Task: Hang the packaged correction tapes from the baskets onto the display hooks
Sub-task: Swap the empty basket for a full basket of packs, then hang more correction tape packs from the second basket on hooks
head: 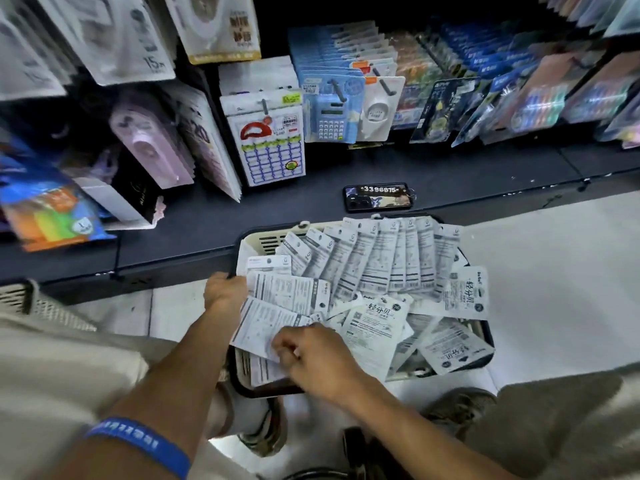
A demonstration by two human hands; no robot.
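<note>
Packaged correction tapes [377, 268] lie fanned across the basket [258, 239], which stands on the floor against the low shelf ledge [194, 216]. The left hand [225, 291] curls over the basket's left rim, beside the fan; whether its fingers also catch a packet cannot be told. The right hand [311, 355], at the basket's near left corner, pinches one white packet [258, 327] between thumb and fingers.

Probable hazards: packets at the basket's right rim overhang it and could slide to the floor if the fan is dragged; overlapped cards may lift together.

Clearance: bare floor lies right of the basket. Beyond it, a phone [379, 198] rests on the ledge, and the display hooks [337, 90] above are crowded with hanging cards, leaving little room for insertion.
</note>
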